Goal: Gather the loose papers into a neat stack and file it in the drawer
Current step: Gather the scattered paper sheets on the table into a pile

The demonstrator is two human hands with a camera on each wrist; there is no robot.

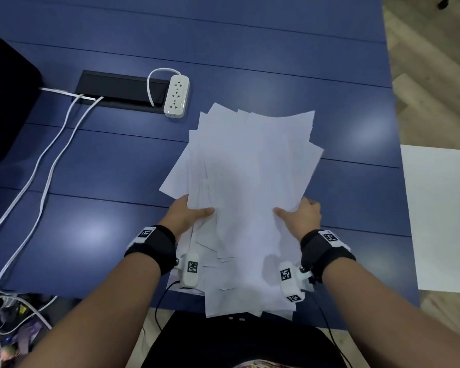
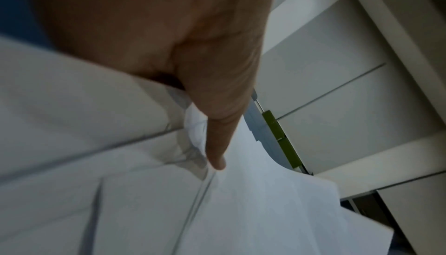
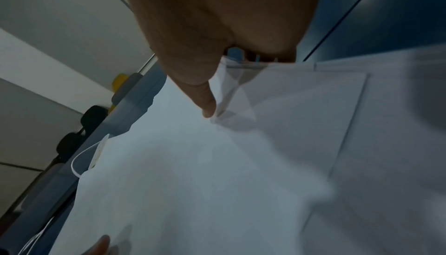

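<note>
White papers point(image 1: 250, 181) sit pinched in both grips, left hand point(image 1: 189, 213) and right hand point(image 1: 303, 215), thumbs on top

One uneven paper pile point(image 1: 250, 181), sheet count unclear; one power strip point(image 1: 176, 96); two hands.

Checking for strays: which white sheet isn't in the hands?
The single sheet at the table's right edge, lying apart; the left hand and right hand grip the fanned bundle.
</note>
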